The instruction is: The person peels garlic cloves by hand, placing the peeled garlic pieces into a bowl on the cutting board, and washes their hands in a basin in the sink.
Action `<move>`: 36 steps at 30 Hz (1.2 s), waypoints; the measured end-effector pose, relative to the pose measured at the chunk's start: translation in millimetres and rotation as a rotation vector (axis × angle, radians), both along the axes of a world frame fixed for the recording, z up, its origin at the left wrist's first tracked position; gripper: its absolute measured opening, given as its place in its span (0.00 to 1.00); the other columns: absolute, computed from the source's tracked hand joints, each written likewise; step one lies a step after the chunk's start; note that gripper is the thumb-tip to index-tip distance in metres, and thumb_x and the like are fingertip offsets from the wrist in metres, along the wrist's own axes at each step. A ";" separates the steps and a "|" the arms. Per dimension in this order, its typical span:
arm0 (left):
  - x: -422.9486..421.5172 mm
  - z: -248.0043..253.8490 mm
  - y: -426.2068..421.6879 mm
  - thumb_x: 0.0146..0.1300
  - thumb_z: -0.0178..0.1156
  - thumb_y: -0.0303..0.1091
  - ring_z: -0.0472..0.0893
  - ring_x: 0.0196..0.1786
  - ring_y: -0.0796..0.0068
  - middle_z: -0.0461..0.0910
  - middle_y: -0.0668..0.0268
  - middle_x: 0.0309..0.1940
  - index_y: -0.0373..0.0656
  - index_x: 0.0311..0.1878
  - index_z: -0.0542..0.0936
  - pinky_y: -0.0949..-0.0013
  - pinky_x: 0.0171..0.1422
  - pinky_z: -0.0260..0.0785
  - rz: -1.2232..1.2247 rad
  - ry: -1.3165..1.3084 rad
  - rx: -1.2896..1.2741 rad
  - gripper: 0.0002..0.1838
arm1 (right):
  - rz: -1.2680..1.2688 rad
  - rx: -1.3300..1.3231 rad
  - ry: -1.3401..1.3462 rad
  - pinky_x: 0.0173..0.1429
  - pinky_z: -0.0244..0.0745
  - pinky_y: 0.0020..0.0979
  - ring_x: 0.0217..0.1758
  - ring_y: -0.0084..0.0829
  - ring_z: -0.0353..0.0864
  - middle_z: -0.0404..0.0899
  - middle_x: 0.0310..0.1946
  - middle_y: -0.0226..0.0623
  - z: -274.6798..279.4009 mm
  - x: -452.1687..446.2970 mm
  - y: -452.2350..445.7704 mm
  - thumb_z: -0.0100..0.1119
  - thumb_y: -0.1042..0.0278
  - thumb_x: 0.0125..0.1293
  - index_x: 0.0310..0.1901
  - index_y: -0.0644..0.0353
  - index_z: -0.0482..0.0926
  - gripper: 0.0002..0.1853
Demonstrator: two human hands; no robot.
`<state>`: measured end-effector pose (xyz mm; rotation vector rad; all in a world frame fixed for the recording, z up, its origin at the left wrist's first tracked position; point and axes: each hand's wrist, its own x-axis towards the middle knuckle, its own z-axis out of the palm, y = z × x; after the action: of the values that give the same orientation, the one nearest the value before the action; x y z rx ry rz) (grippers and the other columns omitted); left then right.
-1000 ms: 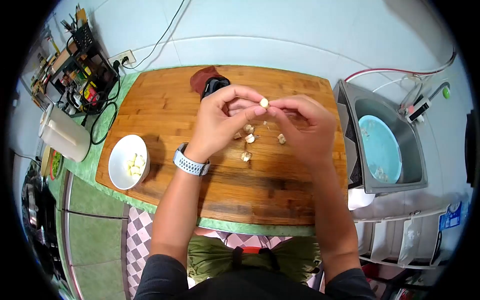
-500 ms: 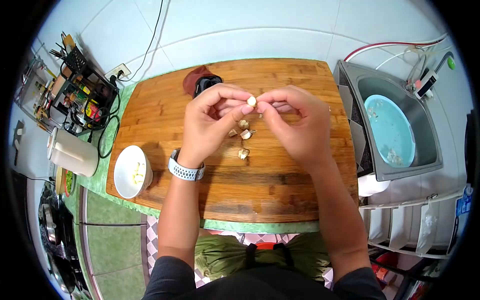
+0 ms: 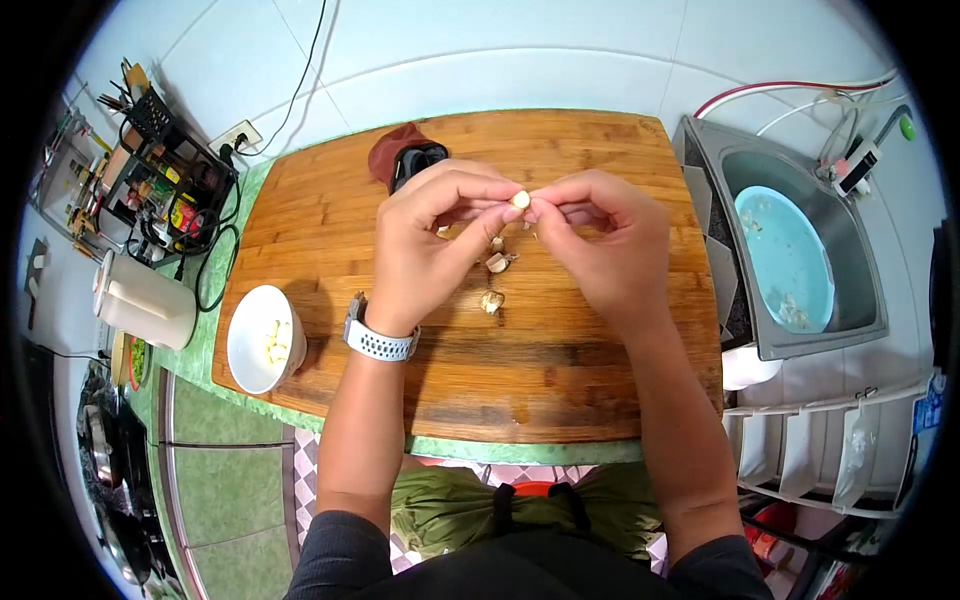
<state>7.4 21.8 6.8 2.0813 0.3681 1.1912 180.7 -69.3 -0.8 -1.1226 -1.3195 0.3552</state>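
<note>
A pale garlic clove (image 3: 520,200) is held up above the wooden board (image 3: 560,390), pinched between the thumb and forefinger of my left hand (image 3: 425,245). The fingertips of my right hand (image 3: 612,245) are pressed together at the clove's right side, perhaps on a bit of its skin, too small to make out. Below my hands lie an unpeeled clove (image 3: 498,263) and a piece of garlic bulb (image 3: 491,301), with more bits partly hidden by my fingers. To the left, a white bowl (image 3: 247,345) contains several peeled cloves (image 3: 277,345).
Behind my left hand, a dark red and black cloth item (image 3: 396,155) rests on the board. On the right is a metal sink (image 3: 865,310) with a light blue basin (image 3: 785,260). A lidded jug (image 3: 150,305) and a condiment rack (image 3: 175,190) stand at left.
Both hands have shifted slightly to the right in view, still at the clove. The clove looks turned, showing more of its pale side. The view itself has shifted a little.
</note>
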 end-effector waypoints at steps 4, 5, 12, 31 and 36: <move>1.4 1.0 -2.1 0.65 0.69 0.16 0.86 0.50 0.72 0.84 0.59 0.49 0.32 0.48 0.86 0.72 0.54 0.84 0.021 -0.010 0.011 0.09 | 0.084 -0.046 0.169 0.46 0.81 0.19 0.42 0.19 0.88 0.90 0.39 0.36 -0.4 1.5 -0.3 0.67 0.81 0.69 0.43 0.67 0.87 0.04; 2.0 0.3 -1.0 0.65 0.69 0.17 0.86 0.50 0.73 0.84 0.59 0.49 0.33 0.48 0.86 0.73 0.54 0.84 0.037 -0.004 0.045 0.09 | 0.107 -0.072 0.211 0.45 0.81 0.17 0.41 0.18 0.88 0.90 0.39 0.36 0.4 2.1 -0.9 0.67 0.81 0.70 0.44 0.68 0.87 0.04; 3.7 3.4 -0.6 0.61 0.72 0.18 0.87 0.48 0.68 0.88 0.61 0.43 0.36 0.44 0.88 0.68 0.53 0.81 0.150 0.034 0.309 0.09 | 0.105 -0.136 0.227 0.38 0.77 0.14 0.38 0.15 0.87 0.90 0.37 0.34 3.9 2.8 -3.7 0.68 0.80 0.70 0.44 0.67 0.87 0.04; 8.2 1.0 -7.1 0.60 0.72 0.19 0.88 0.46 0.68 0.87 0.59 0.44 0.37 0.45 0.88 0.69 0.49 0.86 0.160 0.043 0.258 0.10 | -0.033 -0.092 0.195 0.38 0.81 0.18 0.33 0.15 0.87 0.89 0.30 0.30 -2.9 -1.8 1.7 0.71 0.77 0.62 0.36 0.64 0.87 0.03; 8.1 1.6 -9.4 0.63 0.70 0.18 0.89 0.49 0.70 0.86 0.58 0.49 0.32 0.47 0.87 0.68 0.53 0.87 0.027 -0.031 -0.002 0.09 | 0.013 -0.138 0.265 0.38 0.80 0.17 0.34 0.14 0.86 0.88 0.31 0.30 4.4 -1.6 -2.8 0.69 0.79 0.64 0.38 0.65 0.86 0.02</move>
<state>15.5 12.4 8.4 2.0592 0.3843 1.2376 179.1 -72.1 3.6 -1.1387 -1.0811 0.5912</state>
